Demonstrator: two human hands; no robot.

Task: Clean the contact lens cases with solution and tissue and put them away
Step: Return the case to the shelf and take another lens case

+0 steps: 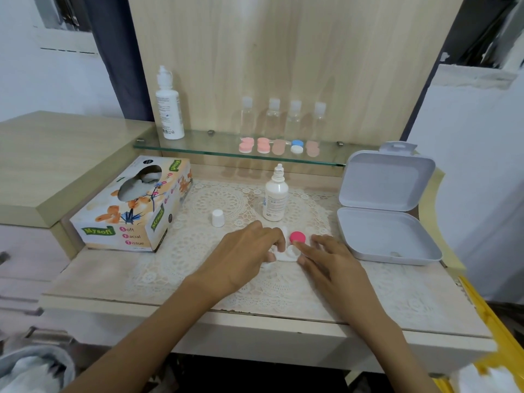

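Clerk: Desk and backing, as found?

Inspector: Pale wooden desk [397,316] against a wood panel [283,52], with a lace mat [221,199] across the top. A tissue box [133,222] stood at left and a grey hinged box [380,236] lay open at right. A glass shelf [204,147] behind carried a large white bottle [169,109], four clear bottles [274,114] and a row of lens cases [263,145].

Clerk: And the item being cleaned?

Inspector: It was mid-mat, in front of the uncapped solution bottle [275,199], whose cap [217,218] stood apart to the left. The left hand [246,253] had its fingers curled onto a white tissue [279,256]. The right hand [331,262] had its fingers straight and spread, index and thumb tips touching the white lens case [292,252]. A pink lid [297,237] sat at its far end.
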